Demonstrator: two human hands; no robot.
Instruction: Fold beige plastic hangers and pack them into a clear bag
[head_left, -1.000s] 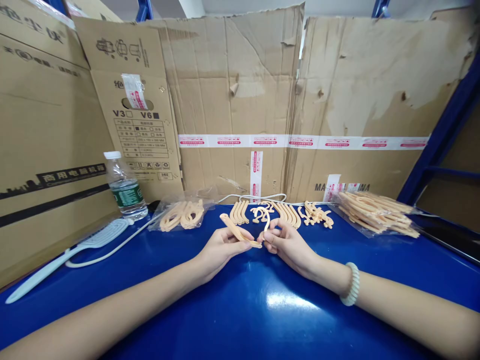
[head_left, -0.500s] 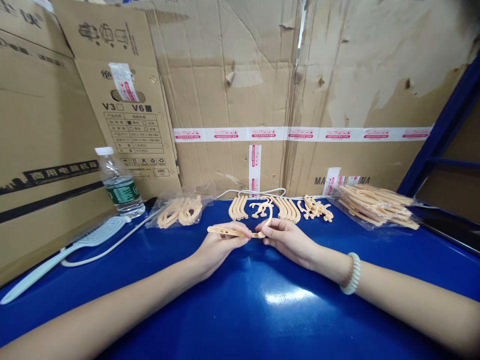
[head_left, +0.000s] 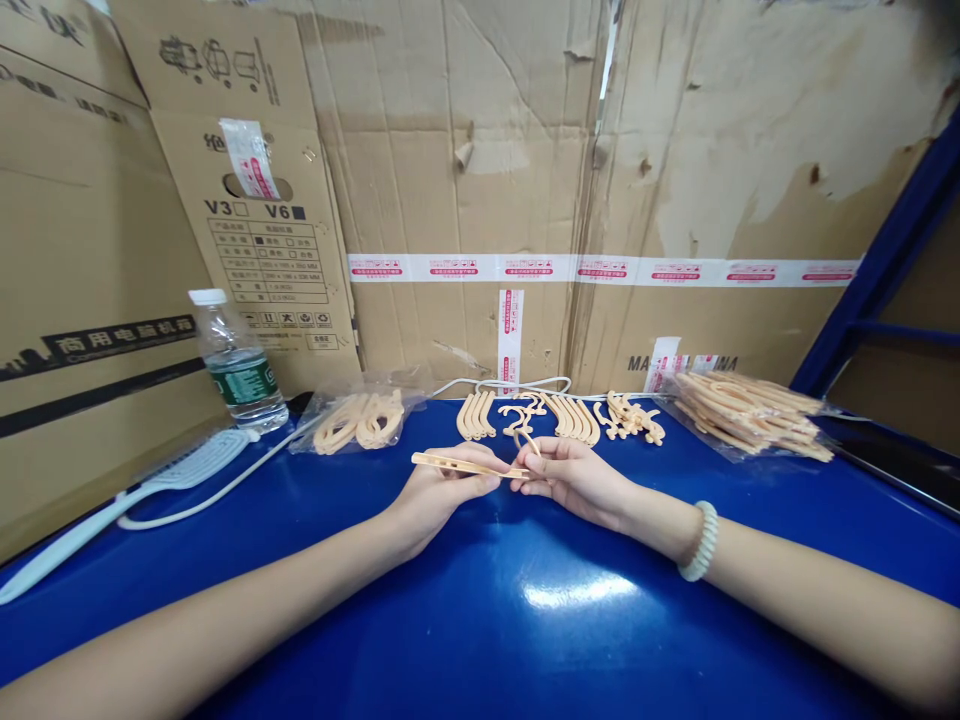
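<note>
My left hand (head_left: 439, 500) is closed, pinching a long beige plastic hanger arm (head_left: 450, 463) that points out to the left. Opposite it, my right hand (head_left: 581, 487) pinches a thin curved beige hook (head_left: 528, 439) at the inner end of that arm. The two pieces meet between my fingertips, above the blue table (head_left: 480, 610); the exact joint is partly hidden by the fingers. Just beyond the hands lie a row of curved beige arms (head_left: 476, 415), a second such row (head_left: 576, 420), and some loose hooks (head_left: 634, 417).
A clear bag of beige parts (head_left: 360, 420) lies back left, near a water bottle (head_left: 244, 375) and a pale hairbrush (head_left: 180, 475). Another bag of parts (head_left: 750, 412) sits back right, beside a dark flat object (head_left: 900, 470). Cardboard (head_left: 465, 200) walls the back; a white cable (head_left: 517, 383) runs along it.
The hook in my right hand has tipped to the left and lower, its curve now leaning over the arm. The left hand holds the arm almost as before.
</note>
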